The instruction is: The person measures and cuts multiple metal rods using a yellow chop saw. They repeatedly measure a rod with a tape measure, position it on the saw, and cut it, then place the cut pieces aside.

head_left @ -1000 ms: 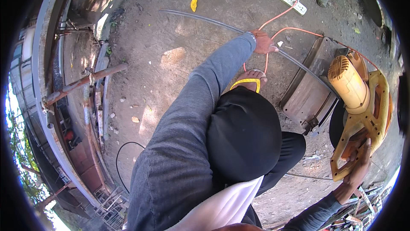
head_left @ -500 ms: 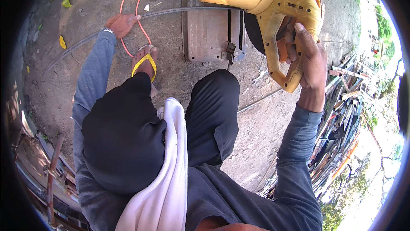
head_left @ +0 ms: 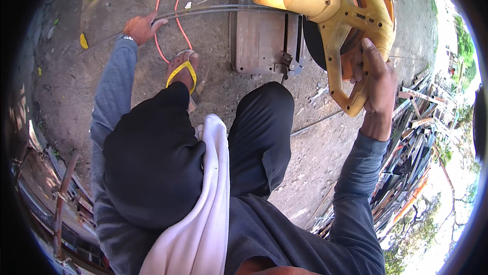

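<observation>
My left hand (head_left: pixel 144 29) is closed around thin grey steel rods (head_left: pixel 218 8), at the upper left. The rods run right from it across the metal base (head_left: pixel 259 41) of a cut-off saw, toward the dark cutting disc (head_left: pixel 316 41). My right hand (head_left: pixel 378 79) is wrapped round the rear handle of the yellow saw head (head_left: pixel 345 21). The saw's motor housing hides where the rods meet the disc. A small clamp part (head_left: pixel 287 64) sits on the near end of the base.
An orange cord (head_left: pixel 178 13) loops over the ground beside my left hand and my sandalled foot (head_left: pixel 183 69). A wrench (head_left: pixel 318 93) and a thin rod (head_left: pixel 317 123) lie near the saw. Scrap metal (head_left: pixel 406 158) is piled at the right.
The view has shifted, so the saw and ground sit farther right. Against the ground, my left hand has moved left; the rods' tail beyond it lies more level. The right hand keeps its grip.
</observation>
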